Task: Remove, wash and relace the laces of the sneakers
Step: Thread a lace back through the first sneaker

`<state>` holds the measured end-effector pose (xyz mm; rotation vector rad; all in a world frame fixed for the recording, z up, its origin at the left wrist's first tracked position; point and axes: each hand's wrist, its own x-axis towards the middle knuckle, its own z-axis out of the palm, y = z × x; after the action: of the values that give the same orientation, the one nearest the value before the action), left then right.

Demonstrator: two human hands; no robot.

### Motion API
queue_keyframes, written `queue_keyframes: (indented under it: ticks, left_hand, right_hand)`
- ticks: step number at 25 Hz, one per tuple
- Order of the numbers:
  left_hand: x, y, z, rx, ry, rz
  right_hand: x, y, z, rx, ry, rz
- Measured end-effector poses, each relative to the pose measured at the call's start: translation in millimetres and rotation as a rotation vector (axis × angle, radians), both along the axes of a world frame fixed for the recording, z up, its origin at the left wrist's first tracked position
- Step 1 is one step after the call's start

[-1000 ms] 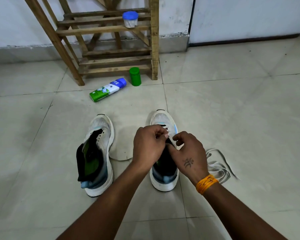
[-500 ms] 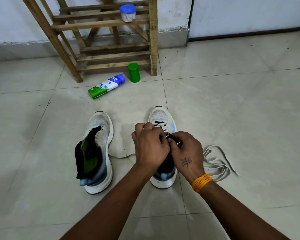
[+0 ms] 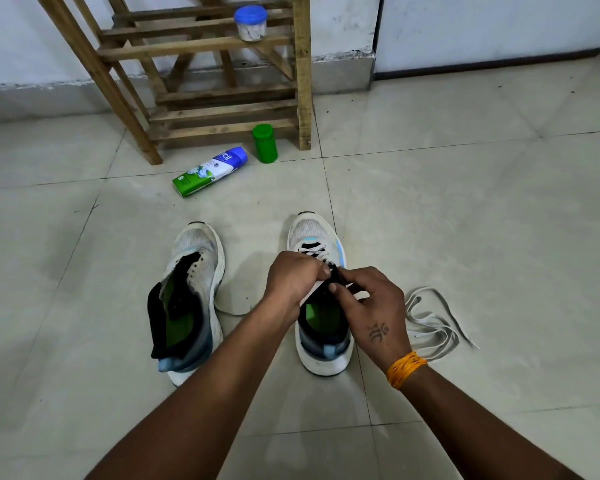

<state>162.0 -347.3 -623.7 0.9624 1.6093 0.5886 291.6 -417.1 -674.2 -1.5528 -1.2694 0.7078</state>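
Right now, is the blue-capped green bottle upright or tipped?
Tipped. The green bottle lies on its side on the floor tiles, beside the upright green container.

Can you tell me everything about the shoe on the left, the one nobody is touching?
The left sneaker is white mesh fading to blue-grey at the heel, with a thick white sole. It has no lace, so its empty eyelets show. Its black tongue flops open over a bright green insole. It stands on the tiled floor, toe pointing away, apart from the other shoe. Neither hand touches it.
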Motion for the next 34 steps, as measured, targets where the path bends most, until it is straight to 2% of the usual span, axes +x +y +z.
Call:
queue_keyframes:
  ticks: [3, 8, 12, 14, 17, 20, 22, 25, 26, 28, 30, 34]
  left_hand:
    - [0.4, -1.2, -7.8, 0.063, 0.108, -0.027]
    - [3.8, -10.2, -14.7, 0.220, 0.096, -0.066]
    - [0.0, -8.9, -24.9, 0.374, 0.178, -0.126]
    - [-3.2, -13.2, -24.9, 0.541, 0.269, -0.140]
    - [-11.7, -25.0, -24.6, 0.847, 0.561, -0.172]
    - [-23.0, -34.7, -27.9, 1.015, 0.657, -0.192]
    - [-28.3, -39.6, -29.2, 1.022, 0.679, -0.241]
    - [-26.1, -46.0, -25.6, 1.049, 0.776, -0.415]
    - [-24.6, -46.1, -22.3, 0.998, 0.851, -0.510]
    - [-21.2, -40.8, -10.9, 0.774, 1.012, -0.650]
    - [-20.3, -35.7, 1.2, 0.661, 1.124, -0.603]
    - [-29.6, -34.5, 9.3, 0.679, 1.176, -0.475]
  right_hand:
    - [0.2, 1.4, 0.4, -0.036, 0.125, 0.048]
    - [13.2, 16.8, 10.9, -0.185, 0.281, 0.055]
    - [17.0, 34.2, 12.9, -0.237, 0.294, 0.116]
    - [17.9, 38.7, 9.8, -0.224, 0.264, 0.114]
    - [18.7, 42.0, 6.8, -0.220, 0.278, 0.100]
    - [21.1, 42.4, 1.8, -0.258, 0.359, 0.060]
    - [24.0, 40.4, -1.8, -0.317, 0.458, 0.007]
    - [28.3, 39.6, -8.7, -0.383, 0.442, -0.051]
    - [28.6, 40.4, -10.0, -0.393, 0.424, -0.065]
    - [28.4, 42.5, -9.6, -0.402, 0.405, -0.078]
    - [28.6, 43.0, -7.6, -0.406, 0.405, -0.084]
    - [27.4, 39.2, -6.0, -0.407, 0.396, -0.076]
